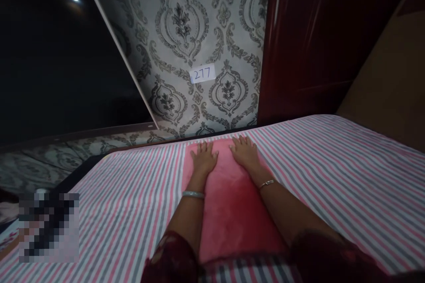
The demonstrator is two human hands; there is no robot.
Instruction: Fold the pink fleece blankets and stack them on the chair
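A pink, soft-looking cloth (232, 212), long and roughly rectangular, lies flat on the striped sheet (133, 203) in front of me. My left hand (203, 158) rests palm down near its far left corner, fingers spread. Near the far right corner my right hand (245, 151) lies flat too, its fingers apart and pointing to the wall. Both palms touch the cloth and neither hand grips it. Whether the cloth is folded in layers cannot be made out.
Behind the sheet stands a patterned wall (179, 22) with a paper label (202, 73) reading 277. A large dark screen (63, 53) is at the left. To the right are a dark red glossy panel (308, 44) and a cardboard box (388, 70). A pixelated patch covers the lower left.
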